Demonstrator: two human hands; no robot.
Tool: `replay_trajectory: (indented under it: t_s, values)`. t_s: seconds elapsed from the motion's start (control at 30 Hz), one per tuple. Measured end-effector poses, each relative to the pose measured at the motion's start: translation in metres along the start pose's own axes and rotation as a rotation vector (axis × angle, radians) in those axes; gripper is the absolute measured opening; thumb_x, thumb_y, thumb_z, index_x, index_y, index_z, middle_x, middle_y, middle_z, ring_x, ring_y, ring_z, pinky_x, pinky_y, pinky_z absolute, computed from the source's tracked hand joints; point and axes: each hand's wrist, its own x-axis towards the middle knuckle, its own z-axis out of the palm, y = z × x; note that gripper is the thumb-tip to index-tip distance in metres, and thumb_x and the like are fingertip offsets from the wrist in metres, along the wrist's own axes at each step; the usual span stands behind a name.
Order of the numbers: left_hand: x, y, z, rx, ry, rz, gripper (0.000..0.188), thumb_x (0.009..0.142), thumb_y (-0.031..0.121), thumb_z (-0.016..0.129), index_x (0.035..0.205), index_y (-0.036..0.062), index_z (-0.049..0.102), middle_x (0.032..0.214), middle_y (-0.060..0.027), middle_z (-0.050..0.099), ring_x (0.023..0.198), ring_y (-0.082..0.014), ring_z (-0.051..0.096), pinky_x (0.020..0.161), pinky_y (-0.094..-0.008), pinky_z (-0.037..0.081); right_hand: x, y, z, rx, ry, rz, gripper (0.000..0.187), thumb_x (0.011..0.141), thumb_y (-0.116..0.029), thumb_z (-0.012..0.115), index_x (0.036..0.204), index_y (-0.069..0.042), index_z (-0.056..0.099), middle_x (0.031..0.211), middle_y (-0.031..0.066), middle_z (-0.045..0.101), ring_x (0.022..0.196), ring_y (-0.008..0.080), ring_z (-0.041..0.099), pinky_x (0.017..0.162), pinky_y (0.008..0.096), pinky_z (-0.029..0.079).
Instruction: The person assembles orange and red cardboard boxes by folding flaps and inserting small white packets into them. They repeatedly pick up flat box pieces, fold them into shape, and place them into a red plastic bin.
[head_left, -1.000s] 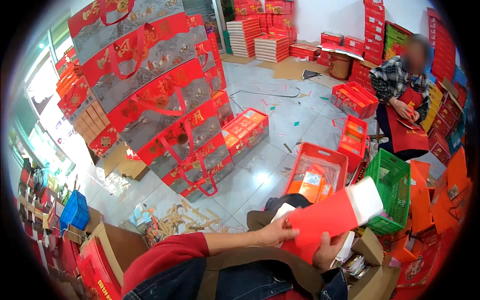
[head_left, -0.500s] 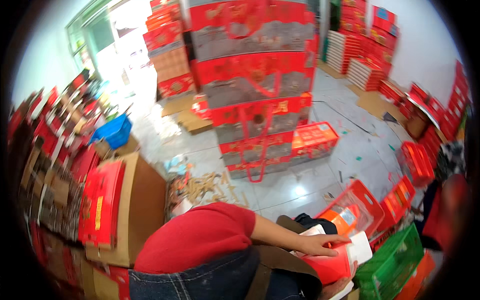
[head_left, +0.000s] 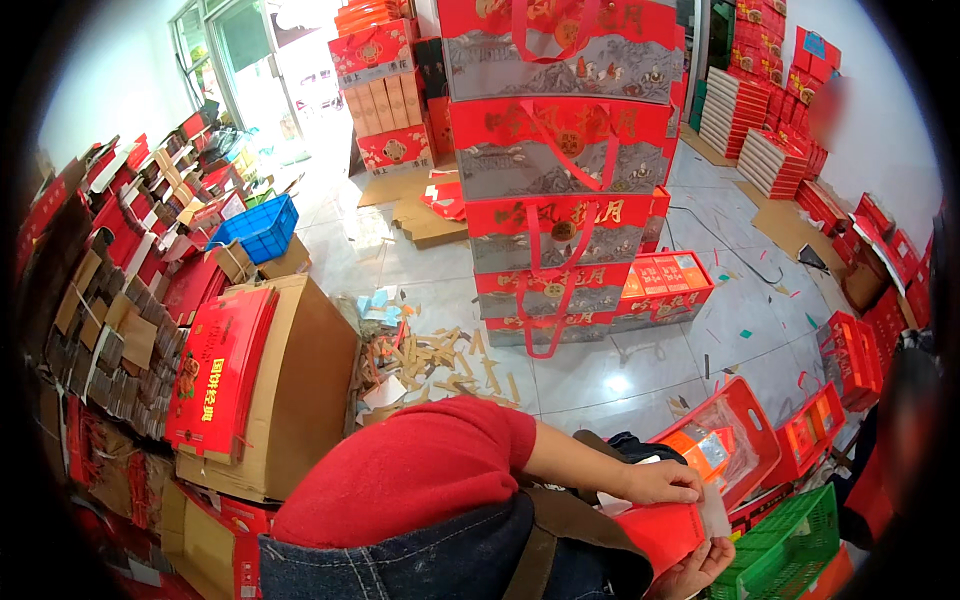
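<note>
A red cardboard piece with a whitish end flap [head_left: 662, 532], perhaps a small box being folded, lies over my lap at the lower right. My left hand [head_left: 664, 483] reaches across from the red sleeve, its fingers closed at the upper edge where red meets white. On the lower side, my right hand [head_left: 694, 570] has its fingertips bent onto the flap's near corner. Part of my right hand and the piece's near end are hidden by my apron and the frame's edge.
Tall stacked red-and-grey gift boxes [head_left: 560, 150] with ribbon handles stand ahead. A red crate [head_left: 745, 440] and a green crate [head_left: 790, 550] sit at right. Left are a large brown carton [head_left: 310, 380], a blue crate [head_left: 262, 228] and piled flat cardboard. Scraps [head_left: 440, 365] litter the floor.
My left hand has gone from lying spread on the red piece to gripping its edge. My right hand has come into fuller view at the flap. The view has shifted slightly.
</note>
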Motion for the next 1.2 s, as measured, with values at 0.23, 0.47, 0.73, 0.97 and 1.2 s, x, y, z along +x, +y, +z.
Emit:
replay_trajectory:
  t_s: [0.23,0.47,0.73,0.97,1.2]
  values:
    - [-0.004,0.003,0.010,-0.018,0.083,-0.103,0.023,0.088,0.020,0.055,0.105,0.0048,0.055,0.100,-0.0051,0.057,0.098,-0.0150,0.052,0.084,-0.0325,0.043,0.026,0.006,-0.013,-0.273,-0.281,-0.449,0.034,0.095,-0.017,0.044,0.121,0.002,0.053,0.113,0.0160,0.060,0.105,0.0248,0.056,0.093,0.0325,0.042]
    - [-0.005,0.019,0.020,-0.089,0.109,-0.098,0.037,0.086,0.021,0.058,0.119,0.0094,0.048,0.106,-0.0056,0.054,0.097,-0.0162,0.051,0.081,-0.0311,0.043,0.047,-0.024,-0.031,-0.353,-0.608,-0.017,0.033,0.093,-0.017,0.048,0.122,-0.004,0.057,0.112,0.0175,0.062,0.106,0.0253,0.057,0.096,0.0341,0.040]
    - [-0.002,0.016,0.014,0.061,0.080,-0.021,0.045,0.082,0.011,0.066,0.122,0.0043,0.047,0.114,-0.0071,0.052,0.107,-0.0152,0.050,0.092,-0.0300,0.042,0.059,-0.037,-0.015,-0.333,-0.609,-0.158,0.033,0.081,-0.007,0.063,0.113,0.000,0.061,0.099,0.0154,0.067,0.087,0.0162,0.063,0.077,0.0281,0.048]
    - [0.001,0.015,0.013,-0.059,0.028,-0.122,0.048,0.080,0.009,0.068,0.123,0.0053,0.047,0.111,-0.0070,0.054,0.100,-0.0149,0.056,0.084,-0.0279,0.047,0.059,-0.032,-0.013,-0.179,-0.539,-0.248,0.028,0.083,-0.009,0.062,0.111,-0.002,0.062,0.103,0.0139,0.066,0.093,0.0153,0.063,0.082,0.0262,0.048]
    - [-0.002,0.019,-0.001,0.050,-0.071,-0.097,0.048,0.082,0.006,0.065,0.125,0.0041,0.044,0.123,-0.0081,0.049,0.110,-0.0157,0.051,0.092,-0.0302,0.044,0.049,-0.035,-0.004,-0.141,-0.497,-0.148,0.025,0.083,-0.005,0.062,0.107,-0.002,0.065,0.104,0.0139,0.066,0.097,0.0187,0.063,0.084,0.0274,0.048]
